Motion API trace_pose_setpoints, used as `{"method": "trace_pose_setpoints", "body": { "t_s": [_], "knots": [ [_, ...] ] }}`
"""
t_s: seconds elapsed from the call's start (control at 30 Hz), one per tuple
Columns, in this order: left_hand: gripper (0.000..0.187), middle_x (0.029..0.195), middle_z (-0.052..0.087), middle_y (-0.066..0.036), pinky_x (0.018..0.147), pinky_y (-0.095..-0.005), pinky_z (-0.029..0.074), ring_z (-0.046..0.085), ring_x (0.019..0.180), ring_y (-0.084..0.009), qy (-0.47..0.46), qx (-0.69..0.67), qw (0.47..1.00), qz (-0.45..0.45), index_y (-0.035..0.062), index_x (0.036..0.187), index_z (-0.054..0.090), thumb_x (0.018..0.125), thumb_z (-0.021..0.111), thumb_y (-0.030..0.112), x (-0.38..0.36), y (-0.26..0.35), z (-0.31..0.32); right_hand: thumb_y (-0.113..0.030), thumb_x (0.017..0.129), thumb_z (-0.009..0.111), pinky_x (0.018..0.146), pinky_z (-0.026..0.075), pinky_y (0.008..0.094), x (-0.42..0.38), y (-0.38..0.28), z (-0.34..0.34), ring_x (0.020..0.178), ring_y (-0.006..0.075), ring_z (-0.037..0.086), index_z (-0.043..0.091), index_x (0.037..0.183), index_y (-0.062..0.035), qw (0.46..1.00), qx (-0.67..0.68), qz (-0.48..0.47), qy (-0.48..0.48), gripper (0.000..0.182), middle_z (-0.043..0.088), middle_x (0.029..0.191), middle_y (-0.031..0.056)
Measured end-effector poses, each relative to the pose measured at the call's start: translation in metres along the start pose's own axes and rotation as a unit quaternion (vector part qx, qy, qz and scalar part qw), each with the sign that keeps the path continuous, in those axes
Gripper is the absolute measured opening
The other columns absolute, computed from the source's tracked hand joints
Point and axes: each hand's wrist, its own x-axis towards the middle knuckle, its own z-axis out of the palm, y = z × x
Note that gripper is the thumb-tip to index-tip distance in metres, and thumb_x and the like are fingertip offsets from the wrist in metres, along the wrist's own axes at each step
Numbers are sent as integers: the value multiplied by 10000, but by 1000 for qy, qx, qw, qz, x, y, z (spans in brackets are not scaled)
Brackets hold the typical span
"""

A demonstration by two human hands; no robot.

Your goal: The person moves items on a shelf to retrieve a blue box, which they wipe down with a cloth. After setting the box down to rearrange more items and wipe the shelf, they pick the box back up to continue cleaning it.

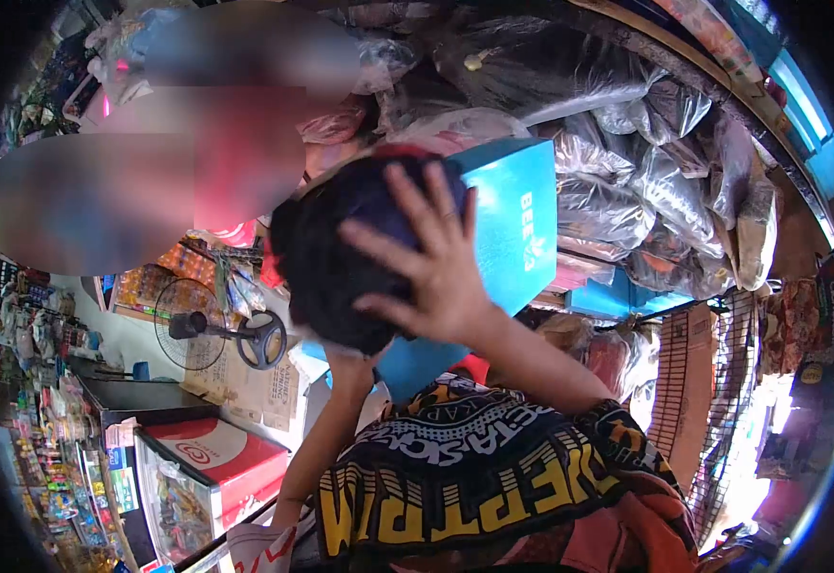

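Note:
A dark bundle (331,277), black and navy and soft like cloth, is in front of my chest; I cannot make out its exact kind. My right hand (431,258) lies against its near side with the fingers spread wide. From below, my left hand (352,361) reaches up to the bundle's lower edge, and its fingers are hidden behind the dark material. Just right of the bundle, partly behind my right hand, is a bright blue box (517,191) with white lettering.
Several clear plastic bags of dark goods (598,201) are piled at the back right. A black fan (188,325) is at left, above a red-and-white freezer (212,454). Shelves of small packets (44,411) line the far left. A wire rack (670,392) is at right. Upper left is blurred.

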Motion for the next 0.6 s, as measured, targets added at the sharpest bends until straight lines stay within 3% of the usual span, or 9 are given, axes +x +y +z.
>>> {"method": "trace_pose_setpoints", "body": {
  "t_s": [0.07,0.13,0.23,0.3,0.33,0.4,0.43,0.53,0.6],
  "knots": [
    [1018,1239,305,-162,933,-371,285,347,1120,-258,47,-95,994,14,-15,1298,111,559,738,294,1,41,9,-410,665,617,961,44,573,1,27,-9,1251,377,133,501,1140,-258,993,23,42,108,512,246,1346,109],
    [1069,1205,314,-168,913,-363,291,346,1097,-262,85,-80,993,11,-46,1282,115,498,749,309,-7,35,6,-298,729,566,949,118,556,-5,80,-12,1235,362,180,572,1007,-115,973,14,90,210,332,391,1231,143],
    [994,1146,354,-172,895,-370,306,366,1069,-254,41,27,995,85,-53,1244,166,493,730,274,-17,40,-2,-263,738,551,920,202,524,-1,97,-33,1149,332,342,595,907,-55,959,-67,154,228,272,492,1109,159],
    [996,1123,370,-178,886,-361,312,377,1054,-254,49,33,996,71,-54,1232,185,470,735,274,-13,54,3,-226,726,550,878,260,499,2,76,-33,975,305,485,603,844,-27,964,77,178,184,237,558,999,136],
    [998,1099,386,-185,877,-353,319,388,1040,-253,45,36,997,58,-54,1220,203,446,740,275,-8,59,6,-226,709,552,847,290,464,4,54,-31,826,289,535,601,872,-32,981,100,54,160,258,589,921,111],
    [844,1141,395,-171,906,-341,317,388,1076,-235,4,149,969,195,-27,1247,214,614,658,311,3,61,5,-359,650,601,870,283,434,7,1,-32,966,226,508,582,998,-143,993,92,-51,51,410,571,1026,45],
    [869,1114,412,-172,884,-345,332,410,1044,-242,1,182,952,245,-24,1238,228,577,675,318,8,62,4,-440,652,561,893,267,448,8,-24,-36,1022,248,495,560,1068,-169,994,90,-64,16,497,539,1119,35],
    [945,1034,461,-173,815,-358,379,474,948,-264,38,175,953,243,-16,1212,269,466,727,341,7,48,8,-602,601,544,884,280,429,14,-28,-37,1037,250,491,581,1039,-161,990,52,-132,-5,622,547,1107,46],
    [997,981,495,-175,769,-366,410,517,884,-279,78,168,966,178,-10,1194,296,392,762,355,-6,44,4,-520,612,612,861,297,438,21,-13,-46,1012,256,499,558,1075,-170,983,121,-132,-41,583,541,1107,40]
  ]
}}
